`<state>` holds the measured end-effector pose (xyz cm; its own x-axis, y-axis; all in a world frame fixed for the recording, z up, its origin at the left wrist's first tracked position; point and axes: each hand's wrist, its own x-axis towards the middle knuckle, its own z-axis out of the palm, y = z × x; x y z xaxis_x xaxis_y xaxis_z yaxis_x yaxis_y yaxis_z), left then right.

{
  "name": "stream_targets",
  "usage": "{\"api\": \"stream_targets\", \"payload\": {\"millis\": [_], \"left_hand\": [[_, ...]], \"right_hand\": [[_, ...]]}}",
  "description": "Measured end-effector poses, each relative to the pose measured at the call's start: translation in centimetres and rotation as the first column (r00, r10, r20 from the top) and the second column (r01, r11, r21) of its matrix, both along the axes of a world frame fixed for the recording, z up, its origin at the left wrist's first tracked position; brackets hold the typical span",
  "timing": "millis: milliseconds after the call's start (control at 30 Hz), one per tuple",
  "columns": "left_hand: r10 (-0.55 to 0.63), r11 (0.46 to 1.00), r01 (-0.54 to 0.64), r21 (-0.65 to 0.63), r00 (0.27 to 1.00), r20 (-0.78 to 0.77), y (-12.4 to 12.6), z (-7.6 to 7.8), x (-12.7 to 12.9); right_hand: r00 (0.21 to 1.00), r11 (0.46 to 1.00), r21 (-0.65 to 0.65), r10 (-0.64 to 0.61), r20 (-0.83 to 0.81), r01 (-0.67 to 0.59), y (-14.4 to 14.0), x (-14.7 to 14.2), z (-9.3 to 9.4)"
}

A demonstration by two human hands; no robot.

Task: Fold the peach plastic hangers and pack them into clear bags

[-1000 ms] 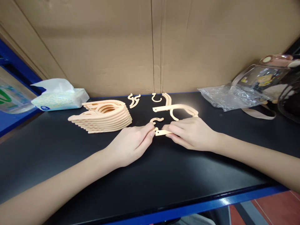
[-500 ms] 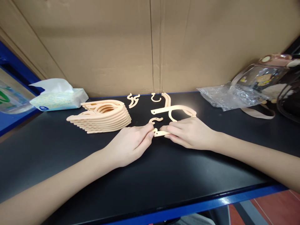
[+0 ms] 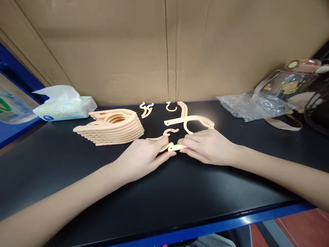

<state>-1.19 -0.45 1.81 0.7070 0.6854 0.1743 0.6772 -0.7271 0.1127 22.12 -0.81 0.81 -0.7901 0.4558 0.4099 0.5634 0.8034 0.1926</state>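
At centre frame the left hand (image 3: pixel 144 158) and right hand (image 3: pixel 205 146) each pinch one peach hanger piece (image 3: pixel 177 147), ends touching just above the black table (image 3: pixel 77 178). I'd keep both pieces flat and lined up, pressing evenly. The hanger stack (image 3: pixel 113 127) sits left of centre, well clear.

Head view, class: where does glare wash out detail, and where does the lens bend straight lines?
Head view: glare bleaches the loose hanger arm just beyond the right hand; the clear plastic bag glints; the blue table edge and cardboard wall bow from wide-angle distortion; soft shadows sit under both hands.
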Motion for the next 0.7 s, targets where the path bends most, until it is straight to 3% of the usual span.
{"api": "stream_targets", "payload": {"millis": [400, 700], "left_hand": [[0.018, 0.999, -0.012, 0.048, 0.994, -0.109, 0.16, 0.35, -0.10], [0.003, 0.972, 0.061, 0.225, 0.961, -0.277, 0.11, 0.46, -0.21]], "right_hand": [[1.000, 1.000, 0.028, 0.006, -0.010, -0.006, -0.15, 0.13, -0.12], [1.000, 0.999, -0.043, -0.021, 0.015, 0.022, -0.35, 0.15, -0.20]]}}
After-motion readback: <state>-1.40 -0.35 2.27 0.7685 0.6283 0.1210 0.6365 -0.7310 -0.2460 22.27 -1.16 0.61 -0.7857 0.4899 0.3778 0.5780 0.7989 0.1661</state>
